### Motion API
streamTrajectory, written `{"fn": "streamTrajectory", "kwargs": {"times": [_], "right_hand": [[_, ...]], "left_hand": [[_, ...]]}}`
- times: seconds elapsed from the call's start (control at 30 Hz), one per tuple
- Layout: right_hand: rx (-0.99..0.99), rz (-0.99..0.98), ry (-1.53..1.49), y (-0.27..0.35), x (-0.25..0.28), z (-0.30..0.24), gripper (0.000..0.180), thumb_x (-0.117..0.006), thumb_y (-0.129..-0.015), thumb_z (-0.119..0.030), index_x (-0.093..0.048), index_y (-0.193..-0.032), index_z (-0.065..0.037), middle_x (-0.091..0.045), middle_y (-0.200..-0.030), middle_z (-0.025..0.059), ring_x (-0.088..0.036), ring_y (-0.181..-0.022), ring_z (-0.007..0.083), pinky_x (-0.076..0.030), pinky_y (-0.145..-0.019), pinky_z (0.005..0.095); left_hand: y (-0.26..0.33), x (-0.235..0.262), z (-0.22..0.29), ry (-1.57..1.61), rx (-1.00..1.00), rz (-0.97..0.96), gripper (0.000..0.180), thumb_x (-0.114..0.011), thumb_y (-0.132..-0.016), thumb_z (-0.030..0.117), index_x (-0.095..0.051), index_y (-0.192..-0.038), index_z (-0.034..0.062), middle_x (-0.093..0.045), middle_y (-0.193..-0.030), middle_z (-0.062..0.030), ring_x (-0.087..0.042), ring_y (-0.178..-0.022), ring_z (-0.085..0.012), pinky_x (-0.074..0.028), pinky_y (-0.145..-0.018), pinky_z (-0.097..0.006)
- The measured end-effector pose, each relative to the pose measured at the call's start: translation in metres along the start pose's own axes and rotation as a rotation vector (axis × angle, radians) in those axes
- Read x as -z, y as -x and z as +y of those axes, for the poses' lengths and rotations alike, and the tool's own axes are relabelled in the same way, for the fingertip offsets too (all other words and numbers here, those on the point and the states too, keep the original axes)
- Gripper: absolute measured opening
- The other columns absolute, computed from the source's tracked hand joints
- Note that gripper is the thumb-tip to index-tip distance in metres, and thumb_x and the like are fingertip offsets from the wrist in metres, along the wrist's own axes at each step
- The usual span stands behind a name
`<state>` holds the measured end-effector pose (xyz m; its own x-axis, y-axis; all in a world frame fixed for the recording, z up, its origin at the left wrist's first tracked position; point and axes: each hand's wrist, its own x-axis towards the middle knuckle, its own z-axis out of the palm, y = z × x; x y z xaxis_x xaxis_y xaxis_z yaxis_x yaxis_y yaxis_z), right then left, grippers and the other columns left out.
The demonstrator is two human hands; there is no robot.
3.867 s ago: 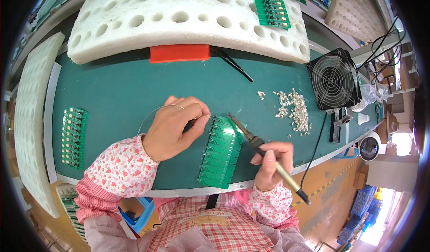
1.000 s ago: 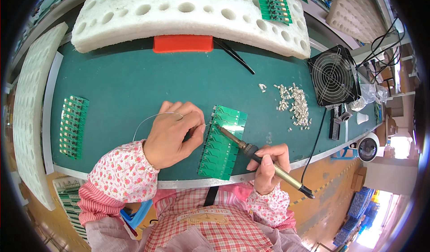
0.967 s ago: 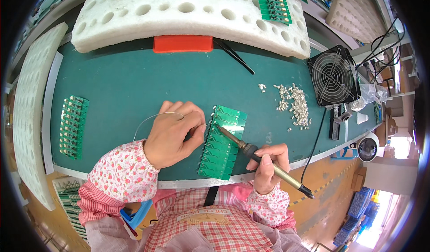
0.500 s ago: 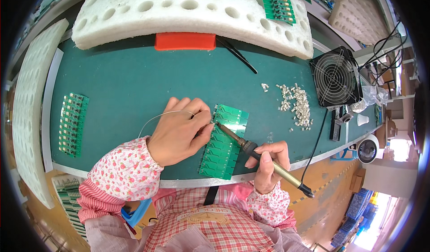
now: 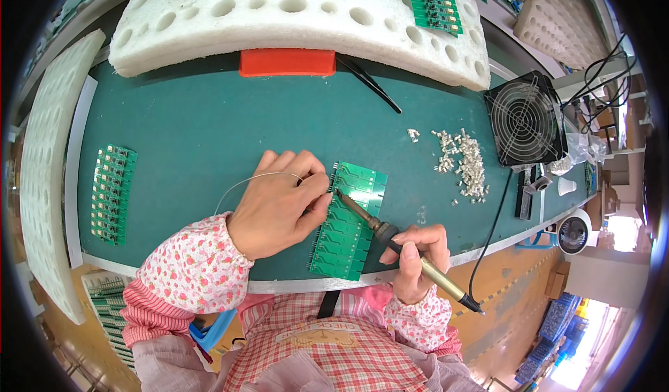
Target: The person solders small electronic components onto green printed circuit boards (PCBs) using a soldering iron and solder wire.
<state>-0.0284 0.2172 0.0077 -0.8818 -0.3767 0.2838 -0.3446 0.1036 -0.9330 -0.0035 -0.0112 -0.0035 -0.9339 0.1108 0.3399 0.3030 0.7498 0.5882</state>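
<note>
A green circuit board panel [image 5: 343, 235] lies near the table's front edge, its pin row facing left. My right hand [image 5: 420, 259] grips a soldering iron [image 5: 439, 275], whose tip touches or nearly touches the board's upper left edge. Beside that edge, my left hand [image 5: 282, 200] is closed in a pinch on a thin solder wire [image 5: 254, 178]. The wire loops back over the knuckles toward the wrist. Its end between the fingertips and the iron's tip is too small to make out.
Another populated board [image 5: 113, 193] lies at left. White foam [image 5: 300, 26] with holes spans the back, behind a red block [image 5: 287, 63] and black tweezers [image 5: 373, 87]. Right of the board sit a heap of small metallic parts [image 5: 468, 165] and a black fan [image 5: 526, 119]. The iron's cord [image 5: 490, 235] trails rightward.
The soldering iron's rear end and my right hand have shifted slightly downward and right, while the tip stays at the board's left edge. My left hand has barely moved.
</note>
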Motion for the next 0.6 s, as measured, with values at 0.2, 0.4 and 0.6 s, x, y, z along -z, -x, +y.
{"fn": "streamTrajectory", "kwargs": {"times": [0.2,0.4,0.6], "right_hand": [[0.011,-0.003,0.006,-0.0005,-0.0003,0.0007,0.011,-0.056,-0.088,-0.009,-0.053,-0.088,0.002,-0.063,-0.069,0.0112,-0.059,-0.05,0.0122,-0.046,-0.046,0.0233],[0.031,0.085,-0.039,0.0049,-0.002,0.0047,0.012,-0.057,-0.088,-0.009,-0.054,-0.089,0.002,-0.064,-0.072,0.0111,-0.06,-0.049,0.0127,-0.046,-0.046,0.0233],[-0.032,0.028,0.007,0.0033,-0.0006,0.0002,0.011,-0.058,-0.088,-0.009,-0.055,-0.088,0.001,-0.064,-0.075,0.0106,-0.062,-0.052,0.0132,-0.047,-0.047,0.0238]], "left_hand": [[-0.001,-0.0007,0.0002,-0.012,0.005,0.0,0.012,-0.064,-0.075,0.006,-0.053,-0.079,0.0068,-0.051,-0.086,-0.0042,-0.047,-0.073,-0.0228,-0.032,-0.067,-0.036],[-0.0017,-0.0012,-0.0007,0.039,0.032,0.039,0.011,-0.064,-0.075,0.004,-0.054,-0.079,0.0064,-0.052,-0.084,-0.004,-0.049,-0.072,-0.0215,-0.032,-0.066,-0.035],[-0.0014,-0.0007,-0.0003,0.009,0.007,-0.008,0.011,-0.064,-0.076,0.005,-0.055,-0.081,0.007,-0.052,-0.087,-0.0039,-0.048,-0.075,-0.0224,-0.032,-0.067,-0.035]]}}
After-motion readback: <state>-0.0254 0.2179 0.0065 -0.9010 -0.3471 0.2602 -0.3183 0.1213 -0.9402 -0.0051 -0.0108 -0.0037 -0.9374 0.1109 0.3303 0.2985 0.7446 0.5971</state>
